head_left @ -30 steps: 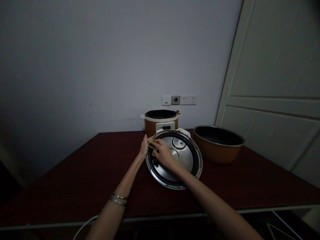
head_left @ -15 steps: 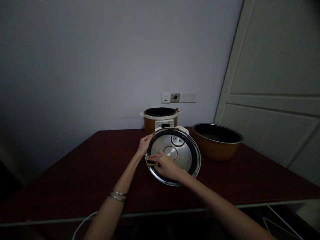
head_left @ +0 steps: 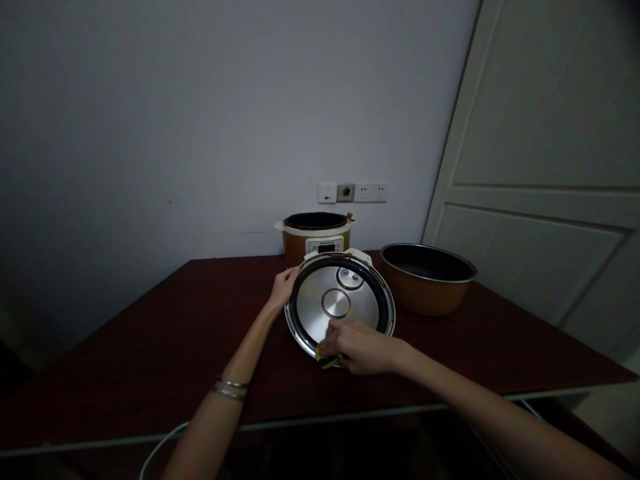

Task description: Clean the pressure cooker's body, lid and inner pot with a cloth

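Two bracelets (head_left: pixel 231 389) are leading us in from the left, and there, the left hand (head_left: pixel 283 288) is holding the lid (head_left: pixel 336 303) by its left rim, closed on the edge. Behind that grip, the cooker (head_left: pixel 294 247) is sitting near the wall (head_left: pixel 200 120), and its panel (head_left: pixel 315 246) is carrying small lettering over a dark display (head_left: pixel 327 248), too tiny to make out, so no brand is getting called! Just right of the left grip, the lid is leaning back, metal inside facing us; whether it is resting on the table (head_left: pixel 150 347) is hard to tell. Down at its lower rim, the right hand (head_left: pixel 363 348) is pinching the yellow-and-dark cloth (head_left: pixel 326 361), possibly a sponge, in a narrow grip. The step in hand is looking like a wipe around that rim; the next move is calling for a steady left hold while the right follows the curve with even pressure. Above and behind the right grip, the sockets (head_left: pixel 371 193) are showing no readable wording. Right of both grips, the pot (head_left: pixel 433 297) is standing open on the table, no label showing.
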Action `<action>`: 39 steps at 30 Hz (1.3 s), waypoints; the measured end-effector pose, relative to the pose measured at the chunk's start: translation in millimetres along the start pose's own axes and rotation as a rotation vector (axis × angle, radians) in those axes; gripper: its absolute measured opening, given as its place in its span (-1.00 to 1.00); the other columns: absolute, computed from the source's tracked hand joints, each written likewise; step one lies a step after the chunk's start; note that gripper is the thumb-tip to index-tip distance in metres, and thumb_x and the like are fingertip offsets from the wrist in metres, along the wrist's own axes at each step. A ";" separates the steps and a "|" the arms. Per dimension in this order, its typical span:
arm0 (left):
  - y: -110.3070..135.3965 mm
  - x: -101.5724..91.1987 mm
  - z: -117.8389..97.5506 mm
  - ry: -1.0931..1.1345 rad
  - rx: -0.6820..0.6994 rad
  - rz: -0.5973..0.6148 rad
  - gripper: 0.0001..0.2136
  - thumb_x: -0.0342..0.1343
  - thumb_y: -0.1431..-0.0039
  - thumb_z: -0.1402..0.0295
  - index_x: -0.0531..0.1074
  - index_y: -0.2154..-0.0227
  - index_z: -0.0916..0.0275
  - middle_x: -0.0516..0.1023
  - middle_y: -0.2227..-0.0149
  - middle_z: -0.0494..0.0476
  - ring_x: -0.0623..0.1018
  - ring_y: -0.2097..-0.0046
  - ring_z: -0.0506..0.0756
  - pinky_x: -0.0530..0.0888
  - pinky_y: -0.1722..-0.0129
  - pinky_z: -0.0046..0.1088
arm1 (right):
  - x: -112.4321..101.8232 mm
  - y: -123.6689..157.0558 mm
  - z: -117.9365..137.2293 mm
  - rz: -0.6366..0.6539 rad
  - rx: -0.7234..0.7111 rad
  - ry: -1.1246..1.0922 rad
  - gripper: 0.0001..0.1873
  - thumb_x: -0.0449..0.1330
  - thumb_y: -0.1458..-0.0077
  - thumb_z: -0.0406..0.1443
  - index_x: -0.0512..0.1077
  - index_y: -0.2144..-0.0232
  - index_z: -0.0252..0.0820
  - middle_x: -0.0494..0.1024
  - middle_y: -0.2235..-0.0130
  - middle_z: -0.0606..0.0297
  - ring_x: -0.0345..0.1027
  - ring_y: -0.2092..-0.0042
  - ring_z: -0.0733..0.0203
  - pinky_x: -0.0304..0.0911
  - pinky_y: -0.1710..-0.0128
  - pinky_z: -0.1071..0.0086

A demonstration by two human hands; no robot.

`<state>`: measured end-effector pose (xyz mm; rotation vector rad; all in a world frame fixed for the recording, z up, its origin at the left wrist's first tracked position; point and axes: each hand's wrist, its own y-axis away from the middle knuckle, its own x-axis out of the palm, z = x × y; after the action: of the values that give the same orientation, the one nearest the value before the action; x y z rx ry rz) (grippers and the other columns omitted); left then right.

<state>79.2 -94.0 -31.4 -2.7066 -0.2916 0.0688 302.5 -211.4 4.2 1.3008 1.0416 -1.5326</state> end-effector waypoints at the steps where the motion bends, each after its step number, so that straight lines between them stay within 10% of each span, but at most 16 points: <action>1: 0.1 -0.1 0.0 -0.003 0.002 -0.002 -0.56 0.17 0.06 0.05 0.56 0.28 0.36 0.60 0.26 0.20 0.51 0.19 0.18 0.37 0.14 -0.33 | -1.0 3.3 0.6 0.004 0.010 -0.006 -0.61 0.07 0.05 -0.54 0.48 0.19 -0.16 0.55 0.24 0.24 0.22 0.14 0.16 0.11 0.17 0.36; 10: 1.6 0.6 0.5 0.011 -0.001 -0.004 -0.56 0.17 0.07 0.05 0.57 0.28 0.36 0.60 0.26 0.20 0.50 0.19 0.18 0.37 0.18 -0.37 | -1.1 18.5 0.7 -0.039 0.037 -0.070 -0.51 0.03 0.02 -0.56 0.44 0.06 -0.13 0.51 0.05 0.28 0.26 0.01 0.20 0.11 0.00 0.34; 22: 1.0 -0.8 3.4 -0.048 0.067 0.009 -0.63 0.12 -0.02 0.11 0.57 0.27 0.32 0.61 0.25 0.16 0.51 0.18 0.15 0.36 0.14 -0.38 | -84.9 32.1 -93.5 -0.142 0.385 0.544 -0.63 0.01 -0.12 -0.48 0.40 0.04 -0.22 0.48 0.09 0.10 0.23 0.07 0.08 0.18 0.15 0.28; 29: 4.6 0.4 -2.9 -0.031 0.037 -0.009 -0.65 0.15 0.01 0.13 0.58 0.31 0.32 0.61 0.26 0.17 0.51 0.18 0.17 0.36 0.14 -0.35 | -61.9 44.5 -102.8 -0.065 0.325 0.711 -0.77 0.04 -0.16 -0.42 0.47 0.21 -0.26 0.46 0.06 0.07 0.16 0.01 0.02 0.16 0.17 0.25; 39: 0.5 -1.0 7.0 -0.050 0.066 -0.002 -0.61 0.13 0.00 0.09 0.57 0.27 0.33 0.61 0.27 0.17 0.51 0.20 0.17 0.37 0.17 -0.36 | -17.5 59.7 -48.3 0.058 0.521 0.700 -0.79 0.08 -0.06 -0.50 0.52 0.36 -0.33 0.53 0.25 -0.03 0.30 0.12 -0.07 0.24 0.27 0.23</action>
<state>77.7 -91.9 -38.0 -2.6421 -0.3011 0.1429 374.9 -181.3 12.1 2.3184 1.0231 -1.3718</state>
